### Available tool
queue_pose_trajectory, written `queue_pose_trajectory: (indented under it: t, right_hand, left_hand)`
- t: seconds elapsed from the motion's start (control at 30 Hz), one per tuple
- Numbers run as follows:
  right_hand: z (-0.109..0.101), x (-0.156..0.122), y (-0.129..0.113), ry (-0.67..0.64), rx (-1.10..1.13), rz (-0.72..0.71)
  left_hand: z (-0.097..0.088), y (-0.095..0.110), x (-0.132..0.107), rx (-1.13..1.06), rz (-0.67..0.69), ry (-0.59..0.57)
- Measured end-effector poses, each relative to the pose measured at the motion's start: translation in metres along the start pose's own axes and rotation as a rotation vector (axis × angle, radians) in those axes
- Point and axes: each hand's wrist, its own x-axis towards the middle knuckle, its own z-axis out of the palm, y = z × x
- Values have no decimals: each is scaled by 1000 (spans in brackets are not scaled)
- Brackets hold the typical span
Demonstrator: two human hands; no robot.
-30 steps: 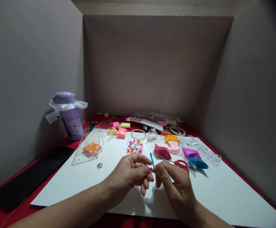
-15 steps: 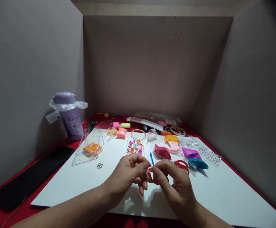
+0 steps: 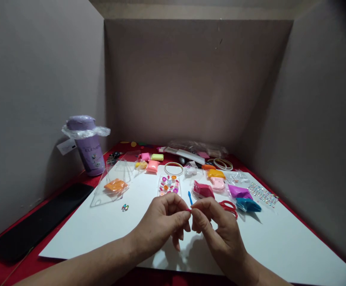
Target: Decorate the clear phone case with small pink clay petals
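My left hand (image 3: 165, 216) and my right hand (image 3: 217, 224) meet fingertip to fingertip above the white board (image 3: 274, 238). Between the thumb and forefinger of both hands is a tiny pink piece (image 3: 190, 210), mostly covered by the fingertips, so its kind is unclear. Just beyond the fingers lies a blue modelling tool (image 3: 190, 197). Behind my left hand rests a clear sheet of coloured gems (image 3: 169, 184). Red-handled scissors (image 3: 229, 207) are partly hidden by my right hand. A flower-shaped cluster of gems (image 3: 125, 207) lies on the left.
Packets of clay surround the work: orange (image 3: 115, 186), coral (image 3: 152, 167), crimson (image 3: 203, 189), purple (image 3: 240, 192) and teal (image 3: 248, 205). A bangle (image 3: 173, 169) lies mid-board. A rhinestone sheet (image 3: 262, 194) is at right. A purple tumbler (image 3: 86, 147) and black phone-like slab (image 3: 41, 222) stand left.
My left thumb has pressed down over the pink piece, which now shows less. Both hands' fingertips have come closer together around it.
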Motion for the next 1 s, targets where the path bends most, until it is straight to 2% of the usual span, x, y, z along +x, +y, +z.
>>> queue_pose_trajectory:
  t: [0.2,0.57,0.8,1.0]
  right_hand:
    - [-1,-2,2,-20,94,46]
    - [-1,1,0,-33,47,57]
    - [-1,-1,1,-42,33,43]
    - [0,-1,2,-47,30,51]
  left_hand:
    - [0,3,1,-30,-16,5]
    - [0,3,-1,-48,-25,-43]
    - [-3,-3,0,-141,-53,-68]
    - [-4,-2,1,-164,-58,-34]
